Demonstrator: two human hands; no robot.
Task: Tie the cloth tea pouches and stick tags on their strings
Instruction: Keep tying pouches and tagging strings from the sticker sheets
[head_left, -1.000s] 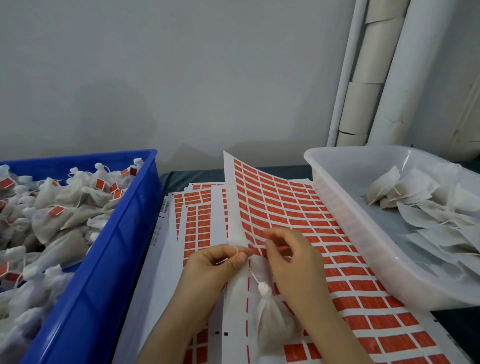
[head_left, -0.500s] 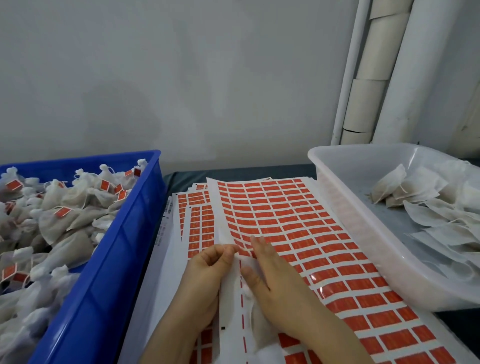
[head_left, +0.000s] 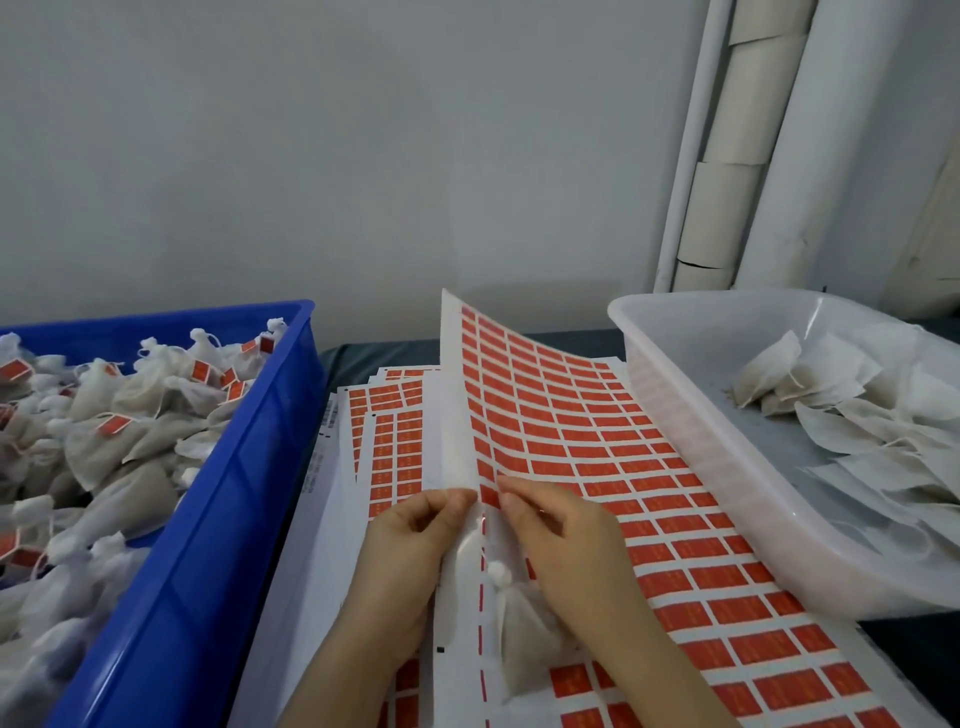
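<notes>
A sheet of red tag stickers (head_left: 597, 452) lies in front of me, its left edge lifted and curled upward. My left hand (head_left: 410, 551) pinches that lifted edge between thumb and fingers. My right hand (head_left: 561, 545) has its fingertips on a red sticker at the sheet's edge, right beside the left thumb. A tied cloth tea pouch (head_left: 524, 639) with a knotted top lies on the sheet under my right wrist. Its string runs up toward the fingertips and is too thin to follow.
A blue crate (head_left: 218, 519) on the left holds several tied, tagged pouches. A clear plastic tub (head_left: 691, 452) on the right holds several flat, untied pouches. More sticker sheets (head_left: 384, 415) are stacked under the top one. White pipes stand against the wall at the back right.
The sheet's left edge lay flat half a second ago and is lifted again. My right hand rose off the sheet, uncovering the pouch, and its fingertips went to a sticker at the edge.
</notes>
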